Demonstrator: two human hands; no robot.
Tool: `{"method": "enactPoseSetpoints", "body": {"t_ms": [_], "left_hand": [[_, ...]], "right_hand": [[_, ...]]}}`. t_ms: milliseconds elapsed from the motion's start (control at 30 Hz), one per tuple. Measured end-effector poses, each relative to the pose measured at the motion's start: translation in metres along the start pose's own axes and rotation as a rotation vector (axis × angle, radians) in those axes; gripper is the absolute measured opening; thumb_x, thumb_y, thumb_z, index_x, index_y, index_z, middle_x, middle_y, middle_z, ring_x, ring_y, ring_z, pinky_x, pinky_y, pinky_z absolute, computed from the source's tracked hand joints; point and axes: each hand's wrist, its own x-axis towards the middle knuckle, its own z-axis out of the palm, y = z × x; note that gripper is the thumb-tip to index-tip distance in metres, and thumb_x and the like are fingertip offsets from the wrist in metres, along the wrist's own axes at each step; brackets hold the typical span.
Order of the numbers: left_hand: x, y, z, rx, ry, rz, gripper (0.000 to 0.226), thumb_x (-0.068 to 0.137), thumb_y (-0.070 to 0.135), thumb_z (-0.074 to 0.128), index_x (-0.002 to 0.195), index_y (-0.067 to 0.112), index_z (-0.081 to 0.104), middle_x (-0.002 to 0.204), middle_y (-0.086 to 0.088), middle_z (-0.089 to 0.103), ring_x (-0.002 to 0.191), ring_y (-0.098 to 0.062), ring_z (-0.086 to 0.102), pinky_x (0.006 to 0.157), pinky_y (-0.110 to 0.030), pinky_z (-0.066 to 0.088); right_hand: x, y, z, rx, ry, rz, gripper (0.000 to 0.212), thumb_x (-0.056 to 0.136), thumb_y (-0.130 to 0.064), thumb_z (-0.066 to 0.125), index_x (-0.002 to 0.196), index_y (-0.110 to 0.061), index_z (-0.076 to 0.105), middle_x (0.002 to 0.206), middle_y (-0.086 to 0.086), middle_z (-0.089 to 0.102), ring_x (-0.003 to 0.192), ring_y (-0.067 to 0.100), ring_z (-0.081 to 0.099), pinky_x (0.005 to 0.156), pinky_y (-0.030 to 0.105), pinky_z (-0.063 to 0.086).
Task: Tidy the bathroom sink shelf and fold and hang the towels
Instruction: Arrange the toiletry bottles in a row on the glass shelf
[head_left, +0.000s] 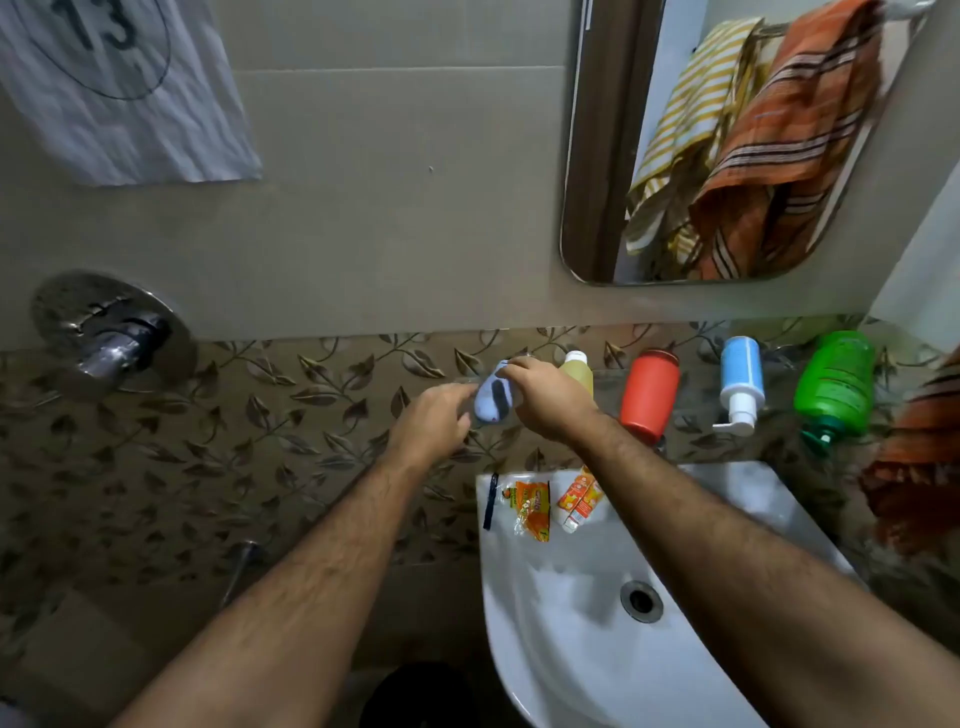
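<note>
Shelf (691, 449) of glossy leaf-patterned tile along the wall carries 5 containers in a row, and both hands are up at its left end. Left hand (434, 423) curls its fingers against a pale blue rounded plastic bottle with a dark mark (493, 400); right hand (540, 397) grips it from above. Just beside sits a yellow bottle with a white cap (579, 366), then a smooth red cylindrical bottle (649, 395), a blue and white pump dispenser (742, 382), a translucent green bottle (836, 387). Below, a white ceramic sink (561, 623) holds a crinkly orange sachet (532, 512) and an orange and white tube (579, 501) on its rim. Orange striped towel (800, 135) and yellow striped towel (691, 104) hang bunched in the mirror (597, 156).
</note>
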Motion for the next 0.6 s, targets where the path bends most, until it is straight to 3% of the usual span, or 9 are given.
{"method": "enactPoseSetpoints", "body": {"t_ms": [133,400,600], "left_hand": [[0.008,-0.012,0.001,0.027,-0.060,0.060,0.045,0.090,0.015,0.059,0.134,0.024,0.056,0.130,0.001,0.063,0.117,-0.015,0.058,0.095,-0.033,0.048],[0.022,-0.030,0.005,0.007,-0.068,0.141,0.051,0.088,0.022,0.069,0.136,0.030,0.054,0.136,0.008,0.059,0.126,-0.013,0.053,0.104,-0.043,0.046],[0.027,-0.035,0.012,-0.173,0.091,0.136,0.036,0.090,0.021,0.068,0.125,0.023,0.065,0.125,0.006,0.067,0.114,-0.007,0.062,0.097,-0.036,0.052]], "right_hand": [[0.005,0.004,0.003,-0.036,-0.085,-0.014,0.031,0.087,-0.007,0.064,0.115,-0.019,0.063,0.139,0.005,0.052,0.123,0.024,0.054,0.092,0.032,0.051],[0.010,0.024,0.014,0.079,-0.133,-0.036,0.048,0.093,-0.016,0.063,0.139,-0.018,0.050,0.158,0.008,0.032,0.139,0.027,0.040,0.109,0.040,0.042],[0.010,0.039,0.016,0.234,-0.071,-0.050,0.049,0.095,-0.020,0.062,0.141,-0.014,0.048,0.149,0.007,0.046,0.136,0.022,0.044,0.109,0.032,0.037]]}}
